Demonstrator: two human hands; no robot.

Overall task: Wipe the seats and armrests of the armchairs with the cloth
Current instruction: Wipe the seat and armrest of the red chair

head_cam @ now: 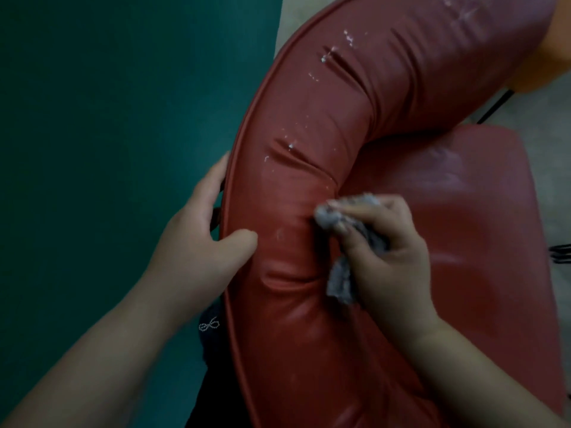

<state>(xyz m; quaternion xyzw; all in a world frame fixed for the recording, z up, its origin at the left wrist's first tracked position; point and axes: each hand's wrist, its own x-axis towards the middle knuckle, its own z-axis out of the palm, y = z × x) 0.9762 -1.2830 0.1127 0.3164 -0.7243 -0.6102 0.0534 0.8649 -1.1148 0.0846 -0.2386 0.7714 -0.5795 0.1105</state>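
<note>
While the left hand (197, 230) grips the red armchair (309, 304) at its curved armrest's outer edge, the right hand (386, 251) pinches the bunched grey cloth (336, 220) against the inner crease, so it's mid armrest wipe, probably working up toward those white flecks (332, 54) next

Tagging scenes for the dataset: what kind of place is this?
Probably an indoor lounge or waiting area, though little shows. A red padded armchair stands against a teal wall, with part of an orange seat beyond it on a pale floor.
</note>
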